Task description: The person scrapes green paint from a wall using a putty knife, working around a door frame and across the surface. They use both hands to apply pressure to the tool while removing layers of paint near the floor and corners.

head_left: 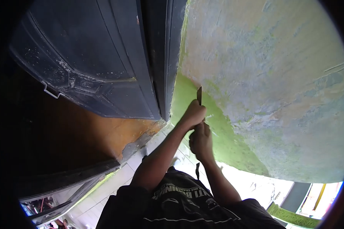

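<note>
My left hand (195, 113) is closed around a flat-bladed scraper (199, 94), whose narrow dark blade points up at the wall. Just below it my right hand (200, 139) makes a fist at the lower end of the same tool; the handle is mostly hidden by the fingers. The blade tip meets the wall (271, 76) where green paint (233, 143) borders a bare, patchy pale surface. Green paint covers the lower left part of the wall, while the upper and right parts show mottled plaster with scrape marks.
A dark panelled door (91, 49) with a metal handle (51, 91) stands open at left, beside its dark frame (174, 49). Beyond the threshold lies an orange-brown floor (130, 129). White tiles (118, 183) are underfoot. A green ornamented ledge (294, 217) is at lower right.
</note>
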### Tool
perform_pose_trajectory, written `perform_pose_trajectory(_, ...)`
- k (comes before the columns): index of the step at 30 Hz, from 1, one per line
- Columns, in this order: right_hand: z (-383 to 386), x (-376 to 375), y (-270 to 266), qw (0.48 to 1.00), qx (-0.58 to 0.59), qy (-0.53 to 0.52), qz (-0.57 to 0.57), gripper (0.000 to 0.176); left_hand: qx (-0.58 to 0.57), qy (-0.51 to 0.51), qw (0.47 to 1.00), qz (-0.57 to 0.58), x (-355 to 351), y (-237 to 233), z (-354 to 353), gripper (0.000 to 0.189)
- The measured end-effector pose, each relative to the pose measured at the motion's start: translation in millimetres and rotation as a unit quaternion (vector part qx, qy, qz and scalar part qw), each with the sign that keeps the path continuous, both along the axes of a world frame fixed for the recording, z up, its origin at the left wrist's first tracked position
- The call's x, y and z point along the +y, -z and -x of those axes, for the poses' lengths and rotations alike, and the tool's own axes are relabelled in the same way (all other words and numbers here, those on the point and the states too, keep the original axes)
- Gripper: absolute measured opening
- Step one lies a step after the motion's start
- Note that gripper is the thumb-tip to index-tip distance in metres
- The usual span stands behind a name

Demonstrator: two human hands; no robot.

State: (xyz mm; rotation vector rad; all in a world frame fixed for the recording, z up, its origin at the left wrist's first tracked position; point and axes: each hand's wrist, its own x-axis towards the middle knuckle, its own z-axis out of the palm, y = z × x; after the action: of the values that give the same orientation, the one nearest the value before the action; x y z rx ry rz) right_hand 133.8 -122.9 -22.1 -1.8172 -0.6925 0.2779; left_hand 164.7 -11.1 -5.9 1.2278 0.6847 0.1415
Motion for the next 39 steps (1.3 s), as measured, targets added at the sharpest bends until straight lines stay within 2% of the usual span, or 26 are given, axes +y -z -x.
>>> perform_pose_trajectory(1, -4, -6, -13, 0.999, 0.044, -0.001, 0.0, 0.035, -0.008, -0.01, 1.0, 0.014, -5, 4, -6, 0.004)
perform_pose_trajectory(2, -9, 1, -29, 0.999, 0.036, -0.003, -0.007, 0.035, -0.015, -0.011, 1.0, 0.007, 4, 3, -13, 0.004)
perform_pose_trajectory(4, -17, 10, -45, 0.986, 0.169, 0.003, -0.003, 0.034, 0.018, 0.033, 0.999, -0.007, 17, 6, -18, 0.006)
perform_pose_trajectory(5, -23, 14, -33, 0.998, 0.042, -0.045, -0.001, 0.034, -0.004, 0.007, 0.999, 0.052, 22, 2, -15, 0.007)
perform_pose_trajectory(6, -22, 5, -26, 0.998, 0.044, -0.045, -0.002, 0.034, -0.001, 0.007, 0.999, 0.051, 15, 0, -11, 0.007)
perform_pose_trajectory(8, -19, -8, -29, 0.997, 0.061, -0.038, -0.016, 0.032, 0.009, 0.016, 1.0, -0.021, 0, -8, -10, 0.007)
perform_pose_trajectory(9, -16, -12, -42, 0.987, 0.158, -0.007, 0.016, 0.03, -0.002, 0.006, 1.0, 0.031, -7, -3, -11, 0.008)
perform_pose_trajectory(13, -21, 10, -36, 0.983, 0.181, -0.01, 0.017, 0.029, -0.014, -0.009, 1.0, 0.025, 21, 21, -18, 0.017)
perform_pose_trajectory(16, -15, 5, -52, 0.971, 0.238, -0.02, 0.009, 0.029, 0.018, 0.033, 0.999, -0.002, 15, -2, -7, 0.009)
perform_pose_trajectory(18, -19, 10, -47, 0.966, 0.258, -0.01, 0.015, 0.028, 0.009, 0.015, 1.0, 0.01, 17, -3, -11, 0.012)
perform_pose_trajectory(20, -34, 22, -17, 0.993, 0.091, -0.074, -0.019, 0.028, 0.024, -0.001, 0.998, -0.052, 31, 7, -19, 0.015)
perform_pose_trajectory(21, -27, 33, -45, 0.97, 0.239, -0.041, -0.009, 0.028, 0.049, -0.009, 0.999, -0.007, 42, 7, -21, 0.017)
perform_pose_trajectory(22, -21, 27, -50, 0.969, 0.242, -0.038, -0.006, 0.028, 0.034, 0.041, 0.998, 0.027, 54, 10, -15, 0.017)
perform_pose_trajectory(25, -13, 23, -54, 0.97, 0.244, -0.013, 0.019, 0.028, 0.018, 0.019, 0.999, -0.045, 32, 5, -11, 0.016)
perform_pose_trajectory(26, -17, 31, -53, 0.97, 0.24, -0.019, 0.017, 0.028, 0.0, 0.037, 0.999, -0.032, 28, -5, -8, 0.017)
perform_pose_trajectory(28, -21, 37, -48, 0.973, 0.232, -0.015, 0.01, 0.028, 0.031, 0.005, 0.997, -0.069, 47, 25, -25, 0.016)
perform_pose_trajectory(30, -32, 63, -51, 0.957, 0.283, -0.059, 0.022, 0.03, 0.048, 0.028, 0.998, -0.005, 78, 8, -16, 0.017)
perform_pose_trajectory(31, -28, 65, -48, 0.956, 0.286, -0.053, 0.027, 0.03, 0.041, 0.06, 0.997, -0.007, 95, 26, -20, 0.018)
perform_pose_trajectory(33, -24, 69, -45, 0.957, 0.282, -0.055, 0.023, 0.03, 0.034, 0.044, 0.998, -0.039, 81, 21, -17, 0.019)
perform_pose_trajectory(35, -15, 53, -39, 0.974, 0.223, -0.006, 0.024, 0.03, 0.038, 0.035, 0.996, -0.067, 59, 6, -7, 0.021)
perform_pose_trajectory(36, -21, 62, -40, 0.975, 0.221, -0.01, 0.026, 0.03, 0.004, 0.027, 1.0, -0.013, 61, 18, -12, 0.02)
perform_pose_trajectory(38, -30, 70, -40, 0.966, 0.256, -0.035, 0.027, 0.03, 0.041, 0.007, 0.999, -0.035, 79, 15, -16, 0.017)
perform_pose_trajectory(39, -34, 80, -42, 0.953, 0.291, -0.025, 0.076, 0.031, 0.019, -0.02, 0.999, 0.019, 89, 22, -20, 0.017)
